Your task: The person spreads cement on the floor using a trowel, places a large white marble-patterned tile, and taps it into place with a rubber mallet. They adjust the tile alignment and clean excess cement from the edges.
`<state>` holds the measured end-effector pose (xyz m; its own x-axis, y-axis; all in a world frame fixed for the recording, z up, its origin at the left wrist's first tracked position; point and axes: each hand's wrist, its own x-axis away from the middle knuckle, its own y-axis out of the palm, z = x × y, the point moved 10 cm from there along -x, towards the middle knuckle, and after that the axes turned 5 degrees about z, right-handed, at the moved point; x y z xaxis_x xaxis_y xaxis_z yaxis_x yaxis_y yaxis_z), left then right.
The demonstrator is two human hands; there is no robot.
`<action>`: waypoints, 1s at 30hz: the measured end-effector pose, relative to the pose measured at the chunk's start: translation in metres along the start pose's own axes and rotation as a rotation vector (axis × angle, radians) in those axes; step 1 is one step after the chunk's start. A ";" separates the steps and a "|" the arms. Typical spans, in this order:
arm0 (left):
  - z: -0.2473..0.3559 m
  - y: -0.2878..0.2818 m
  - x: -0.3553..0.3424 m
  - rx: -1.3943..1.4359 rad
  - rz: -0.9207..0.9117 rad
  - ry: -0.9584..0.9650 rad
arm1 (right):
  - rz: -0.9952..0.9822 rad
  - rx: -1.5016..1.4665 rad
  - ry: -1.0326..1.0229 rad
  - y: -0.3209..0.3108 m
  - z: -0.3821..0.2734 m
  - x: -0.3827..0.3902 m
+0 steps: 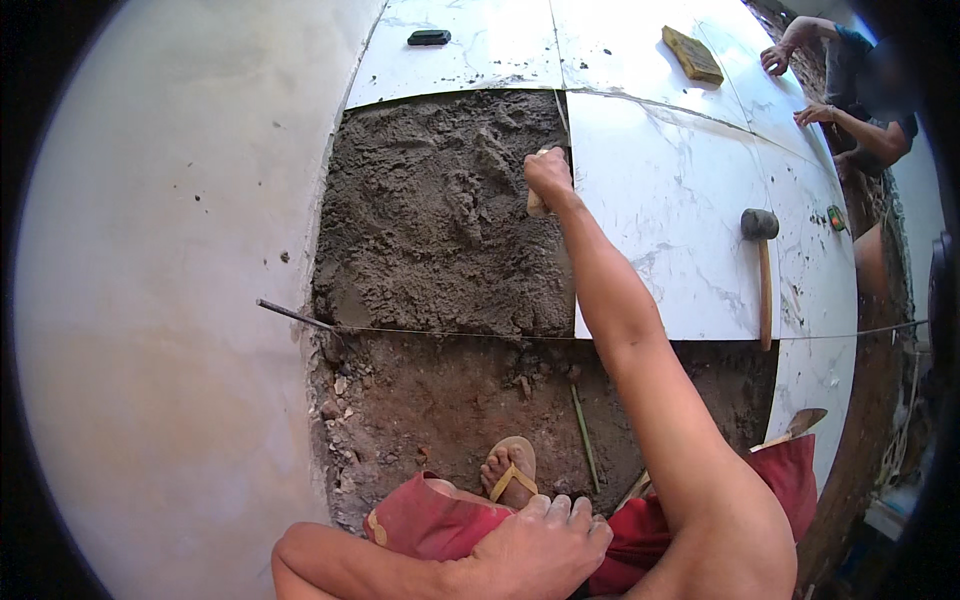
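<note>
My right hand (549, 176) reaches far forward over the bed of wet grey mortar (430, 215), close to the left edge of a white marbled tile (665, 200). Its fingers are closed round a pale tan piece (537, 206), perhaps a handle or small block; most of it is hidden by the hand. My left hand (548, 545) lies over my knee on the red shorts (430, 518), fingers stretched out and dusty, holding nothing. A taut string (450, 333) crosses the near edge of the mortar, by a metal rod (292, 313).
A rubber mallet (762, 240) and a tape measure (836, 218) lie on the tiles at right. A yellowish block (692, 55) and a black object (429, 38) lie farther back. Near my leg is a trowel (795, 428). Another person's hand (815, 115) is at far right. A wall (170, 250) borders the left.
</note>
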<state>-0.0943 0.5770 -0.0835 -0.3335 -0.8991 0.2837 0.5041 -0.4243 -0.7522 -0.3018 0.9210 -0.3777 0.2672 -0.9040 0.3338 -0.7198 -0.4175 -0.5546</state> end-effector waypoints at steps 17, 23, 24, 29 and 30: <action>0.014 0.002 -0.002 0.034 -0.037 0.026 | 0.035 -0.084 -0.074 -0.005 0.028 0.096; 0.010 0.006 0.000 0.038 -0.039 0.008 | 0.047 -0.081 0.022 -0.015 0.066 0.119; 0.012 0.007 -0.001 0.039 -0.031 0.013 | 0.053 -0.082 0.032 -0.020 0.078 0.135; 0.018 0.004 -0.005 0.040 -0.051 0.047 | -0.116 -0.153 0.016 0.022 0.090 0.228; 0.017 0.006 -0.005 0.044 -0.046 0.040 | -0.185 -0.132 -0.031 0.030 0.074 0.242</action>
<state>-0.0767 0.5769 -0.0790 -0.3883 -0.8738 0.2928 0.5217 -0.4703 -0.7118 -0.2115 0.6826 -0.3698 0.4200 -0.8166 0.3959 -0.7338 -0.5623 -0.3813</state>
